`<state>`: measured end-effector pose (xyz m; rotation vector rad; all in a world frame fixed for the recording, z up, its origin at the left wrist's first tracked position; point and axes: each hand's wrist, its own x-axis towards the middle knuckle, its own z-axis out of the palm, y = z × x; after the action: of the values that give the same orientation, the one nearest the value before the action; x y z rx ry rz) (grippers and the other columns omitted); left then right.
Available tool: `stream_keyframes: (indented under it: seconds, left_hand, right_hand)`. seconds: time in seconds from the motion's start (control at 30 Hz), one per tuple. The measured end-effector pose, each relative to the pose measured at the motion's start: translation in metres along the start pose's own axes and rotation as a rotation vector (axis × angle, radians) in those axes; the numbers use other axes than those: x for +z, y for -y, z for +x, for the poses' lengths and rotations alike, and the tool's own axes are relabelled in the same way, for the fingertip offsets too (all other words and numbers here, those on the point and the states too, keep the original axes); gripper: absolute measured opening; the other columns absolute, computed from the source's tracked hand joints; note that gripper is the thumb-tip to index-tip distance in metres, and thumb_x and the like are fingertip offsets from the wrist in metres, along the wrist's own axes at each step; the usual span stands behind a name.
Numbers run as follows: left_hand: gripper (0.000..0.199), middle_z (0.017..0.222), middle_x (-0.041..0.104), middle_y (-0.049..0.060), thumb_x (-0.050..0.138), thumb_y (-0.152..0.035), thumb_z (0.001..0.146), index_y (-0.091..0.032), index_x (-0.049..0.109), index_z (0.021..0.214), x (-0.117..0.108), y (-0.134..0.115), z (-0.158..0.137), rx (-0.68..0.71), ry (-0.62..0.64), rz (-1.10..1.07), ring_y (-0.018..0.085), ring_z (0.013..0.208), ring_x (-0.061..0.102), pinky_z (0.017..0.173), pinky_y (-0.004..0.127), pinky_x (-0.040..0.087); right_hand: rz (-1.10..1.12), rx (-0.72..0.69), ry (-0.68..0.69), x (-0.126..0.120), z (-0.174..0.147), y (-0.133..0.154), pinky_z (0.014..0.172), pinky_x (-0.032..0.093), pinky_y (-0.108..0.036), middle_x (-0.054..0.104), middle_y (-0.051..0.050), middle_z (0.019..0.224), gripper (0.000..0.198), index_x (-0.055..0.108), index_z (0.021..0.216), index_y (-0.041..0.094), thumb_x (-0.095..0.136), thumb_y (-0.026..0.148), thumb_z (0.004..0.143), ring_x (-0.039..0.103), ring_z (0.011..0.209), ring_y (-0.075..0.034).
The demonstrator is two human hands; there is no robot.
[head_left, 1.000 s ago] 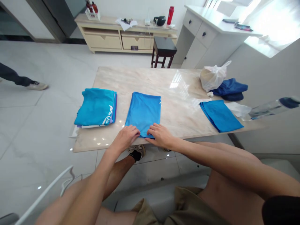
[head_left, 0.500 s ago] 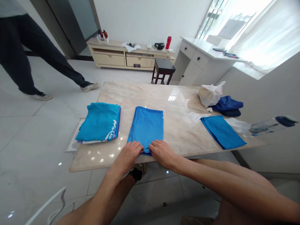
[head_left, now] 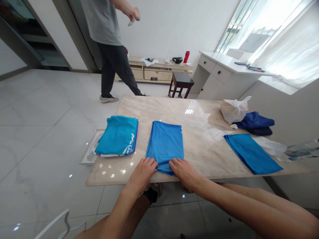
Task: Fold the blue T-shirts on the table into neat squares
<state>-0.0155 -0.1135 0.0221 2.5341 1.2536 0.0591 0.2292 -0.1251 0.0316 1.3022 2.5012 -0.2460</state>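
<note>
A blue folded cloth [head_left: 165, 137] lies flat on the marble-patterned table [head_left: 159, 108], close to its front edge. My left hand [head_left: 144, 171] grips the cloth's near left corner with curled fingers. At the near right corner, my right hand [head_left: 185, 172] has its fingers curled over the fabric. Between the hands the near edge is slightly rumpled, and a darker layer shows beneath. To the left sits a stack of folded cloths [head_left: 117, 134], teal on top with white lettering. Another blue folded cloth [head_left: 251, 152] rests at the right.
Behind the right-hand cloth are a tied white plastic bag [head_left: 234, 110], dark blue fabric [head_left: 256, 122] and a clear bottle [head_left: 302, 149]. A white tray [head_left: 88, 151] shows beside the table's left edge. Beyond it a person [head_left: 107, 43] walks near a dark stool [head_left: 182, 80].
My hands have moved a little apart along the cloth's near edge. The other person has walked rightward across the room. The view has shifted, so the table appears lower and further right.
</note>
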Motion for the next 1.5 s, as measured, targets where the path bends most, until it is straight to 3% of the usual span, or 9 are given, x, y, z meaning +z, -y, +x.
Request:
stream_keyframes:
  seconds: [0.1,0.2,0.43,0.6,0.8,1.0,1.17,1.37,1.5]
  left_hand:
    - [0.009,0.115,0.077,0.006,0.067,-0.02,0.11,-0.022,0.075,0.113,-0.007,-0.009,-0.002,-0.027,0.063,-0.036,0.027,0.111,0.072,0.096,0.04,0.051]
    - [0.023,0.11,0.079,0.008,0.061,-0.037,0.114,-0.022,0.076,0.106,-0.016,-0.016,-0.008,-0.237,0.059,-0.045,0.029,0.11,0.075,0.093,0.039,0.052]
    - [0.029,0.114,0.08,0.008,0.054,-0.045,0.117,-0.023,0.073,0.114,-0.021,-0.027,-0.006,-0.641,-0.004,-0.12,0.028,0.105,0.079,0.079,0.035,0.052]
    - [0.032,0.122,0.079,0.013,0.052,-0.045,0.117,-0.019,0.068,0.127,-0.014,-0.033,0.0,-0.722,0.0,-0.083,0.031,0.106,0.08,0.077,0.034,0.052]
    - [0.031,0.111,0.079,0.013,0.048,-0.041,0.117,-0.022,0.072,0.111,-0.005,-0.024,-0.002,-0.683,-0.012,-0.119,0.03,0.093,0.079,0.069,0.034,0.046]
    - [0.03,0.091,0.08,0.008,0.05,-0.04,0.114,-0.025,0.07,0.098,0.0,-0.014,-0.006,-0.664,-0.16,-0.116,0.026,0.077,0.076,0.06,0.033,0.035]
    - [0.032,0.101,0.081,0.013,0.048,-0.041,0.114,-0.022,0.072,0.105,-0.006,-0.016,-0.006,-0.709,-0.044,-0.061,0.03,0.084,0.077,0.065,0.034,0.042]
    - [0.034,0.102,0.08,0.015,0.044,-0.042,0.115,-0.022,0.071,0.107,-0.008,-0.016,-0.002,-0.741,0.061,-0.028,0.034,0.089,0.078,0.069,0.037,0.047]
    - [0.031,0.097,0.076,0.015,0.042,-0.037,0.115,-0.021,0.068,0.108,-0.004,-0.016,-0.002,-0.686,-0.054,0.042,0.034,0.092,0.075,0.074,0.04,0.051]
  right_hand:
    - [0.152,-0.126,0.073,-0.01,-0.003,-0.015,0.087,0.057,-0.035,0.08,-0.014,0.117,0.035,0.075,0.124,0.017,0.066,0.003,0.093,0.077,0.104,-0.028]
    - [0.375,-0.239,0.183,-0.028,0.0,-0.034,0.078,0.054,-0.029,0.082,-0.006,0.103,0.018,0.081,0.11,0.022,0.071,0.015,0.097,0.077,0.089,-0.022]
    - [0.357,-0.069,-0.27,-0.053,0.078,-0.048,0.1,0.054,-0.036,0.078,-0.015,0.125,0.028,0.077,0.132,0.017,0.058,0.015,0.111,0.071,0.121,-0.027]
    - [0.28,-0.155,-0.3,-0.041,0.133,-0.041,0.103,0.052,-0.038,0.069,-0.014,0.133,0.034,0.074,0.142,0.02,0.062,0.015,0.111,0.068,0.117,-0.027]
    - [0.115,-0.187,-0.316,-0.035,0.139,-0.034,0.099,0.05,-0.038,0.069,-0.015,0.129,0.028,0.08,0.123,0.016,0.053,0.018,0.116,0.064,0.116,-0.027]
    - [0.242,-0.135,-0.385,-0.037,0.14,-0.021,0.102,0.05,-0.037,0.073,-0.013,0.128,0.03,0.076,0.133,0.015,0.05,0.02,0.118,0.065,0.117,-0.026]
    - [0.333,0.097,-0.488,-0.029,0.134,-0.052,0.116,0.049,-0.045,0.072,-0.019,0.144,0.043,0.071,0.147,0.012,0.042,0.018,0.117,0.063,0.134,-0.031]
    - [0.322,-0.019,-0.324,-0.007,0.148,-0.104,0.142,0.019,-0.057,0.032,-0.016,0.186,0.063,0.043,0.176,0.013,0.04,0.041,0.12,0.026,0.174,-0.033]
    - [0.336,-0.025,-0.402,0.005,0.165,-0.113,0.143,0.01,-0.057,0.024,-0.012,0.189,0.065,0.035,0.18,0.018,0.031,0.046,0.121,0.016,0.177,-0.03]
